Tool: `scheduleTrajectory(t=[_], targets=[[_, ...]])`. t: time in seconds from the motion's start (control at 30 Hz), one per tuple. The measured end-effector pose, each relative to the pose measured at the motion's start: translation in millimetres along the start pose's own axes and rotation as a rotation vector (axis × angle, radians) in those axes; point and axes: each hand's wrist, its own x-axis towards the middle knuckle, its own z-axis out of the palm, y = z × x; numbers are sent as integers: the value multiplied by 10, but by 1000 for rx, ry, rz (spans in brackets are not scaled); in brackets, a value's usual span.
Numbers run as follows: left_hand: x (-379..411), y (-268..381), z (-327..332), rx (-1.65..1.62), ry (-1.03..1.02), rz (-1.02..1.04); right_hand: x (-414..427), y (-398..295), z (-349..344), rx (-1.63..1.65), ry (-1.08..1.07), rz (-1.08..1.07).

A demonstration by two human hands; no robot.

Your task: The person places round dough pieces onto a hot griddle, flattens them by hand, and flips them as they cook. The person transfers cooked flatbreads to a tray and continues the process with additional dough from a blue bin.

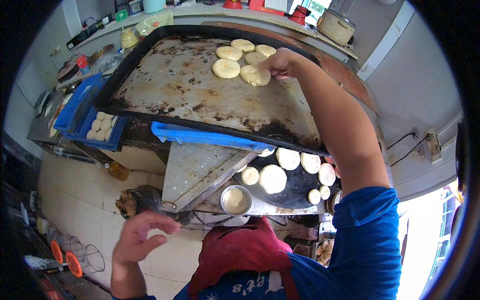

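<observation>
On a large scorched metal baking tray (180, 82) lie several flat, pale dough rounds, grouped towards the far right. My right hand (282, 64) reaches over the tray and has its fingers at the right edge of the nearest round, a dough disc (255, 76), seemingly pinching it. Just beyond are another dough round (226, 69) and a slightly darker one (255, 58) partly behind my hand. My left hand (144, 236) hangs low over the floor, thumb and fingers apart, with nothing in it.
Below the tray, a black round griddle (296, 187) carries several breads; a metal bowl of pale crumbs or seeds (236, 200) stands beside it. A blue crate (93, 123) with dough balls sits left. A blue tray (206, 135) juts out underneath. Behind runs a cluttered shelf (225, 11).
</observation>
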Motion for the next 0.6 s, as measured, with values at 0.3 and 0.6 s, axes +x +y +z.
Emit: scheduleTrajectory(t=[0.3, 0.6], targets=[[1116, 1091, -489, 337, -113, 195, 117, 119, 70, 49, -121, -142], [3467, 1042, -385, 800, 36, -78, -631, 135, -329, 221, 69, -344]])
